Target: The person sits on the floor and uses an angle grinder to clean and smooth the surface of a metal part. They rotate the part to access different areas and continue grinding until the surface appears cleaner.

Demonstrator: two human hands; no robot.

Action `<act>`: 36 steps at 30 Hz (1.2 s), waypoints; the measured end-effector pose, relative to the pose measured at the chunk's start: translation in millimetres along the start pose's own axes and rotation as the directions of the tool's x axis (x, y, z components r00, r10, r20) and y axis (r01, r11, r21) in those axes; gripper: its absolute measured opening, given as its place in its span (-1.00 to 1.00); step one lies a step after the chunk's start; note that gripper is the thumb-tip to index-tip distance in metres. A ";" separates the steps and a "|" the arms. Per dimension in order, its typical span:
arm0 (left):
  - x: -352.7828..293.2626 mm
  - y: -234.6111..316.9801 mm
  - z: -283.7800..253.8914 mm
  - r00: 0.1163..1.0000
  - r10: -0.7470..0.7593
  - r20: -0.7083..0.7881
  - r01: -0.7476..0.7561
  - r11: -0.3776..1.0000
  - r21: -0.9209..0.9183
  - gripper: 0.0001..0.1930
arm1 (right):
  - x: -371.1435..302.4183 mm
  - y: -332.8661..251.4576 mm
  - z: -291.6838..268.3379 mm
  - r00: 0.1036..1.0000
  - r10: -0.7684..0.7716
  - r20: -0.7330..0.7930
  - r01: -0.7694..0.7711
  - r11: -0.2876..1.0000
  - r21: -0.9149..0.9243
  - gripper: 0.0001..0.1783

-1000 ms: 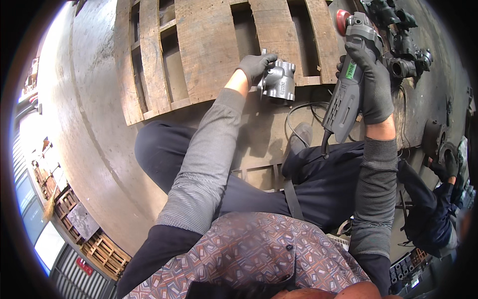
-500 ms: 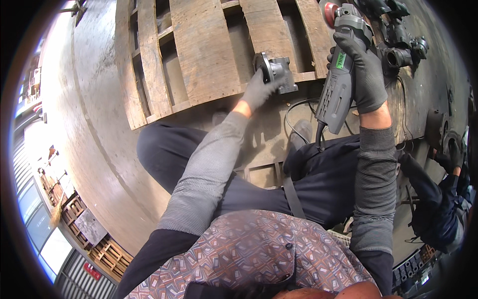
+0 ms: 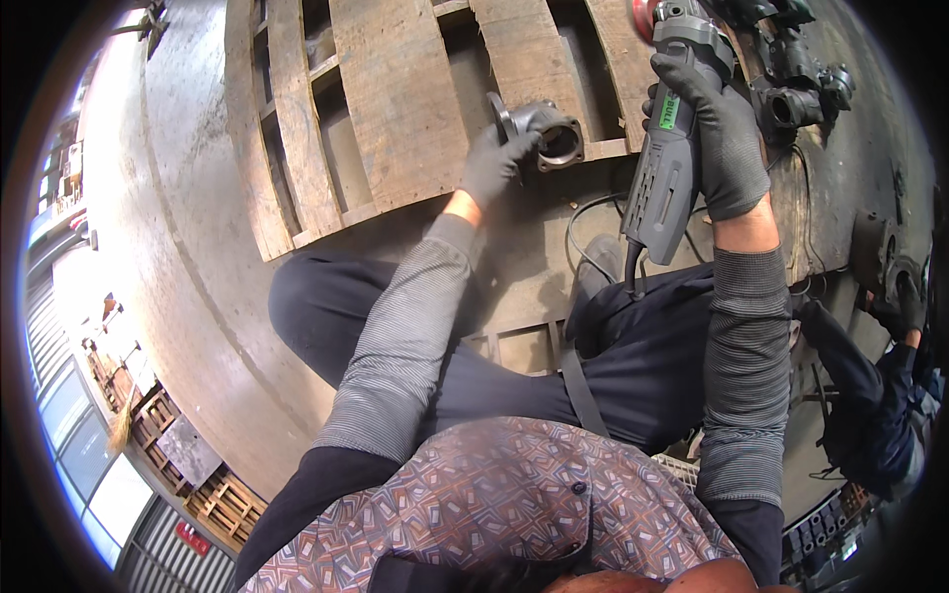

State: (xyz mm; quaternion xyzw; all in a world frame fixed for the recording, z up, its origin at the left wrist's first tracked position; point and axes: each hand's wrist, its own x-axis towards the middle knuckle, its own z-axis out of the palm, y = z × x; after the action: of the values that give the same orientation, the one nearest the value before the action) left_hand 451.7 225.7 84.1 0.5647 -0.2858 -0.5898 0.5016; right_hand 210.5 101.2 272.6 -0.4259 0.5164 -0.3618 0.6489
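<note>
My gloved left hand (image 3: 491, 166) grips a grey metal pipe fitting (image 3: 539, 127) by its flanged end, at the near edge of a wooden pallet (image 3: 395, 89). One round opening of the fitting faces toward me. In my gloved right hand (image 3: 727, 148) is a grey angle grinder (image 3: 664, 168), held upright by its body with the thumb across the upper part. Its red disc (image 3: 645, 18) is at the top, partly cut off by the picture's edge. From the grinder's lower end its cord runs down by my right leg.
Several dark metal fittings (image 3: 788, 107) lie to the right of the pallet. A black cable (image 3: 583, 232) loops on the floor by my shoe. At the far right a co-worker (image 3: 880, 395) in dark clothes has a gloved hand near a round metal part. Stacked pallets (image 3: 225, 506) stand at the lower left.
The fitting has turned in my left hand, so its round opening now faces me. My left hand has shifted slightly left, and the grinder has risen a little.
</note>
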 end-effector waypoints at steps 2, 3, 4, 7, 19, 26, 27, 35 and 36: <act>9.5 6.8 -7.6 0.995 -0.097 0.008 0.097 0.995 -0.007 -0.54 | 1.1 0.8 1.3 1.000 -0.016 0.012 0.016 0.999 -0.040 -0.59; 13.1 6.5 -9.8 0.998 -0.069 -0.002 0.069 0.998 0.011 -0.54 | 1.9 1.4 2.6 1.000 -0.017 0.015 0.018 0.997 -0.078 -0.58; 15.6 5.2 -12.1 0.999 -0.043 -0.012 0.044 0.999 0.031 -0.54 | 2.4 2.1 4.2 1.000 0.001 0.016 0.000 0.997 -0.077 -0.57; 23.2 -3.1 -13.7 0.999 -0.030 -0.022 0.031 0.999 0.041 -0.54 | 2.2 3.4 6.3 0.996 0.084 -0.020 -0.086 0.990 -0.109 -0.51; -36.7 -51.2 6.4 1.000 -0.020 -0.009 0.022 0.944 0.329 -0.29 | -3.8 66.4 11.9 0.990 0.106 0.090 -0.057 0.898 -0.436 -0.44; -47.5 -46.7 18.4 0.997 0.032 -0.068 0.010 0.838 0.545 -0.45 | -38.0 132.8 16.3 0.985 0.171 0.038 -0.077 0.618 -0.782 -0.07; -47.2 -46.5 17.8 0.997 0.035 -0.063 0.006 0.834 0.552 -0.46 | -41.2 134.8 16.9 0.981 0.187 0.042 -0.079 0.591 -0.803 -0.08; -42.9 -57.9 18.2 0.993 0.067 -0.102 0.003 0.825 0.566 -0.48 | -51.3 129.3 37.5 0.967 0.248 0.054 -0.082 0.504 -0.860 -0.10; -43.3 -57.2 17.7 0.991 0.098 -0.094 -0.029 0.825 0.565 -0.47 | -51.2 128.7 38.9 0.969 0.244 0.048 -0.079 0.484 -0.871 -0.10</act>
State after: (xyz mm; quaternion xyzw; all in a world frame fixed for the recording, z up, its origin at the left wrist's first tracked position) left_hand 413.3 280.3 52.3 0.7114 -0.4349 -0.4280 0.3488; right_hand 241.9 203.0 176.0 -0.6704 0.6097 0.0438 0.4207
